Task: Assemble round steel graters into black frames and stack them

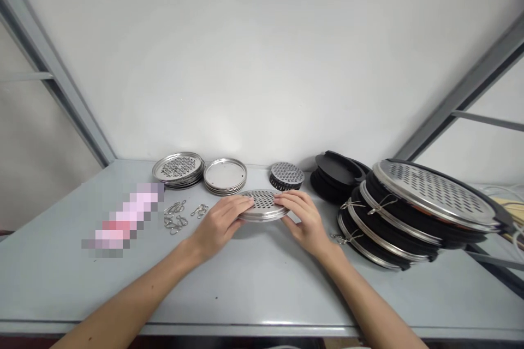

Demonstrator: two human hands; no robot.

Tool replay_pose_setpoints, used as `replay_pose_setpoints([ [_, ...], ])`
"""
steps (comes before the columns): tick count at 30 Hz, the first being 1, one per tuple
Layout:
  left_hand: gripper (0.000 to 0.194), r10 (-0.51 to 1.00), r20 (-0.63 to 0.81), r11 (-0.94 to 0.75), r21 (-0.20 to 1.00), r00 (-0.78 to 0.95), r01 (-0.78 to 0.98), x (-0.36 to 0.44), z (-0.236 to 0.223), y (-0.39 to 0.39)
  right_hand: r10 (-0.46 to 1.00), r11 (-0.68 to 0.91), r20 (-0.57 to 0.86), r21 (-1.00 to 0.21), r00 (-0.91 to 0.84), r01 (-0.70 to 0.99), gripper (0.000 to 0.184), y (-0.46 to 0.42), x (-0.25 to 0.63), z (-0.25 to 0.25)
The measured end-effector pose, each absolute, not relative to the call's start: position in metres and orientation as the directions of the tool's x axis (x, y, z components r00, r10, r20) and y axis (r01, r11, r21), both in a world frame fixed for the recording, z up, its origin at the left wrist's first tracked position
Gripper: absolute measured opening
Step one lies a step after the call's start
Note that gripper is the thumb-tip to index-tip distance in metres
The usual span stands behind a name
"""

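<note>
Between my two hands is a round metal grater disc (264, 204) with a perforated top and a rimmed edge, held just above the grey table (245, 289). My left hand (219, 223) grips its left edge, fingers on top and thumb at the side. On the opposite edge, my right hand (303, 221) holds it in the same way. Just behind the disc are a stack of plain metal rings or lids (225, 175) and a smaller stack of perforated grater plates (287, 174). Loose wire clips (176, 218) lie left of my left hand.
A tall leaning stack of black bowls with grater tops (442, 193) stands at the right. Behind it sit black round trays (338, 169). More grater discs (179, 168) are piled at the back left, near a blurred pink item (131, 212). A white wall (262, 65) closes off the back.
</note>
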State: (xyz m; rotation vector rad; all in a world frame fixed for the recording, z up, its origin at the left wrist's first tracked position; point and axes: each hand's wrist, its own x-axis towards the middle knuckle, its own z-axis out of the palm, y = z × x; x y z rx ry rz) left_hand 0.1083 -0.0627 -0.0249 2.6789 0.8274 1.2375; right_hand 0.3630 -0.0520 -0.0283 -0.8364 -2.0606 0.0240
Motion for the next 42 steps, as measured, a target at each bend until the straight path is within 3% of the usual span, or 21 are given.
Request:
replay_pose_setpoints([
  [5,0.042,0.536,0.741,-0.836,0.398,0.404,0.379,0.106,-0.026,-0.061,0.73,0.655,0.63,-0.533,-0.265,0.535,0.064,-0.05,0.364,-0.025],
  [13,0.035,0.624,0.69,-0.78,0.577,0.367,0.241,0.107,-0.027,-0.063,0.855,0.515,0.447,-0.789,-0.262,0.335,0.036,-0.045,0.363,-0.025],
  [18,0.031,0.72,0.594,-0.693,0.614,0.358,0.376,0.105,-0.023,-0.057,0.805,0.592,0.556,-0.722,-0.209,0.357,0.021,-0.042,0.369,-0.027],
  [22,0.04,0.671,0.64,-0.725,0.463,0.373,0.509,0.101,-0.023,-0.052,0.612,0.746,0.758,-0.46,-0.225,0.481,0.026,-0.043,0.373,-0.027],
  [25,0.049,0.603,0.66,-0.77,0.336,0.448,0.542,0.103,-0.023,-0.052,0.483,0.764,0.845,-0.279,-0.229,0.582,0.029,-0.046,0.371,-0.027],
  [31,0.047,0.552,0.66,-0.8,0.248,0.509,0.546,0.104,-0.026,-0.053,0.377,0.827,0.863,-0.15,-0.337,0.541,0.034,-0.053,0.356,-0.027],
  [34,0.041,0.502,0.669,-0.846,0.247,0.548,0.473,0.1,-0.028,-0.052,0.367,0.864,0.829,-0.135,-0.422,0.486,0.033,-0.055,0.353,-0.024],
  [37,0.039,0.433,0.71,-0.893,0.254,0.555,0.372,0.098,-0.03,-0.052,0.457,0.84,0.773,-0.211,-0.44,0.5,0.039,-0.054,0.356,-0.023],
  [40,0.036,0.483,0.735,-0.874,0.367,0.476,0.319,0.1,-0.029,-0.054,0.598,0.769,0.698,-0.364,-0.392,0.525,0.05,-0.05,0.362,-0.024],
  [42,0.032,0.572,0.72,-0.82,0.481,0.393,0.311,0.103,-0.028,-0.056,0.657,0.728,0.67,-0.442,-0.345,0.524,0.043,-0.049,0.365,-0.025],
])
